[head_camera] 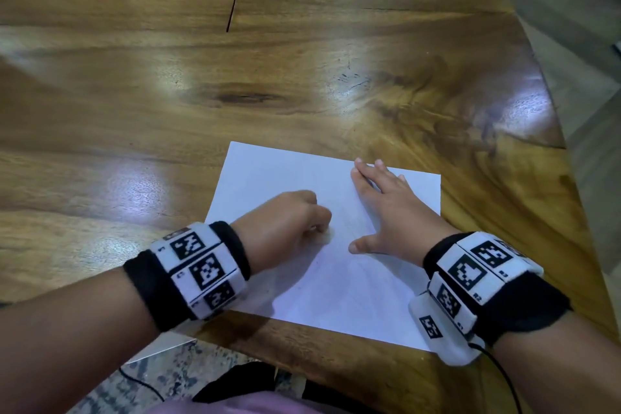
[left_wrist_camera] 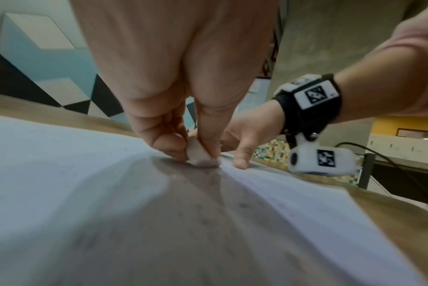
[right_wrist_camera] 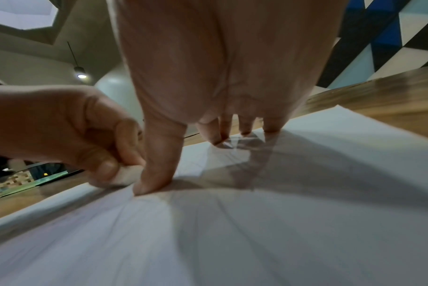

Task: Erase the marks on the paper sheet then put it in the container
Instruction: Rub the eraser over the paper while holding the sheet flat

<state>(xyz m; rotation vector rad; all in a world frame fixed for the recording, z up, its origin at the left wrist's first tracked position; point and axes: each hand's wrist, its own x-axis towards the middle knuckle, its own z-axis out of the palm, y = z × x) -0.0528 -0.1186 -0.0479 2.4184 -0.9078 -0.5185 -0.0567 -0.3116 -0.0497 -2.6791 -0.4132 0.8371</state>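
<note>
A white paper sheet (head_camera: 336, 279) lies flat near the front right edge of the wooden table (head_camera: 235, 84). My left hand (head_camera: 289, 222) pinches a small white eraser (left_wrist_camera: 199, 157) between thumb and fingers and presses it onto the paper (left_wrist_camera: 61, 164). The eraser (right_wrist_camera: 126, 175) sits just left of my right thumb. My right hand (head_camera: 386, 205) lies flat on the sheet with straight, spread fingers (right_wrist_camera: 220, 131), holding the paper (right_wrist_camera: 305, 193) down. Faint pencil marks show near the eraser. No container is in view.
The table's right edge (head_camera: 554, 131) runs diagonally close to the paper. A dark slot (head_camera: 232, 7) is cut into the tabletop at the back left. A cable (head_camera: 504, 376) trails from my right wrist band.
</note>
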